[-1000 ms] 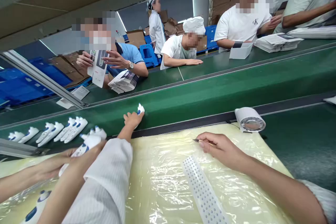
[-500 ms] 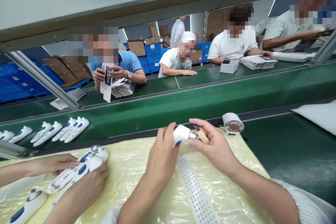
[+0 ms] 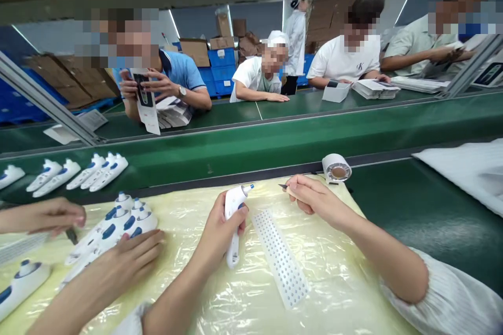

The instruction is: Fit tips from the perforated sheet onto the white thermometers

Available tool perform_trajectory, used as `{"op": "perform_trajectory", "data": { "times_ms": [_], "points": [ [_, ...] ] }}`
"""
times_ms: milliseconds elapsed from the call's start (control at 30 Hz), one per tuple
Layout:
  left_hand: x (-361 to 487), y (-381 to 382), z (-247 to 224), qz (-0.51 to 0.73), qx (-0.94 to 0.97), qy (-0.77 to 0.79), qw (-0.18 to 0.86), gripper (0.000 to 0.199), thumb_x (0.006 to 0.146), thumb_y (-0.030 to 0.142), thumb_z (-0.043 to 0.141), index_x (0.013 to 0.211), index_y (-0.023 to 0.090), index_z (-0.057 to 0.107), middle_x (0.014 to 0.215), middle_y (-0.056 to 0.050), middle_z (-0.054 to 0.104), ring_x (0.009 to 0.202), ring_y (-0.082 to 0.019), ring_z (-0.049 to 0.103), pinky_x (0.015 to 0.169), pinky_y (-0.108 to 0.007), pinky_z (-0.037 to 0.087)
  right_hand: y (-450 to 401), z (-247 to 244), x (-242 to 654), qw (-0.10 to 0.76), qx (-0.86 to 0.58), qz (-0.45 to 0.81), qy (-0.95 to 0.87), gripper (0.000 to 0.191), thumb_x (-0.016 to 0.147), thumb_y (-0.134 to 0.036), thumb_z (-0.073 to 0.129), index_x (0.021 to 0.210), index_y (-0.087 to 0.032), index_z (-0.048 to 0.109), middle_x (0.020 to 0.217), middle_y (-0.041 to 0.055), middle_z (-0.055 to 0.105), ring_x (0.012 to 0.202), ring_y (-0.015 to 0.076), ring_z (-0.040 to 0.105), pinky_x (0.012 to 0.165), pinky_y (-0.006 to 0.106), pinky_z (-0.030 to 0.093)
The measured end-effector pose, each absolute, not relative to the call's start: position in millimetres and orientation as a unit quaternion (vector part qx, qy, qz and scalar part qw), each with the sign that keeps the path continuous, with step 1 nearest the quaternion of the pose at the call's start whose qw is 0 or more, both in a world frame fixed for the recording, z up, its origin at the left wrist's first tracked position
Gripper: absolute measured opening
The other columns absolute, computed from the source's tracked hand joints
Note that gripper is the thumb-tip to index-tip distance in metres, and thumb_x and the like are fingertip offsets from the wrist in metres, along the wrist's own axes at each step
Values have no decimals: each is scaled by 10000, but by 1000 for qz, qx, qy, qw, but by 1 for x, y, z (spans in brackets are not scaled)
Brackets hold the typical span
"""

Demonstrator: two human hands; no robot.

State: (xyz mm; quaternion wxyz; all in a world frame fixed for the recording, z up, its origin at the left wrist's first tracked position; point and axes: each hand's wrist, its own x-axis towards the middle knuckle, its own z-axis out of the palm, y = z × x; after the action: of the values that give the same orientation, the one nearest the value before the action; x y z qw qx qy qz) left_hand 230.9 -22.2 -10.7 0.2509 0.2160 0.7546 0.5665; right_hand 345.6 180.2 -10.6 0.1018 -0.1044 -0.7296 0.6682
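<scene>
My left hand is wrapped round a white and blue handheld device, which stands nearly upright with its blue-ended nozzle pointing up and right. To the right, my right hand is closed on a small pointed tool, its dark tip toward the device but apart from it. Between and below the hands, a clear sheet of small round dots lies on the yellow plastic-covered mat.
A white tape roll sits at the mat's back right corner. On the left, a co-worker's hands are beside grouped devices. More devices line the green belt. White foam lies at right.
My hands have moved apart, and the device has turned upright in my left hand. The tool tip is now away from its nozzle. The co-worker's hands have separated, and the view has shifted.
</scene>
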Motion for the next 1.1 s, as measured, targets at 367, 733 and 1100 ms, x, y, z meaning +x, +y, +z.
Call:
{"op": "perform_trajectory", "data": {
  "times_ms": [367,733,1100],
  "points": [
    [224,9,-18,383,277,854,218,461,755,226,654,1167,241,448,1018,-41,633,889,-249,605,734,-331,422,165,-21,338,83,-102,264,-956,160,1003,-142,495,942,-176,639,932,47,656,897,224,606,791,348,423],
    [226,17,-16,281,311,883,210,461,773,145,606,1186,242,426,1032,-54,629,874,-245,617,669,-290,406,154,-31,336,105,-123,170,-972,148,995,-186,550,958,-151,689,934,62,650,892,227,597,816,370,431],
    [229,16,-17,269,316,887,204,437,800,146,608,1184,251,427,1057,-56,634,892,-244,629,664,-288,412,152,-34,334,115,-124,161,-972,113,959,-179,593,945,-170,705,898,40,643,838,208,601,756,347,422]
  ]
}}
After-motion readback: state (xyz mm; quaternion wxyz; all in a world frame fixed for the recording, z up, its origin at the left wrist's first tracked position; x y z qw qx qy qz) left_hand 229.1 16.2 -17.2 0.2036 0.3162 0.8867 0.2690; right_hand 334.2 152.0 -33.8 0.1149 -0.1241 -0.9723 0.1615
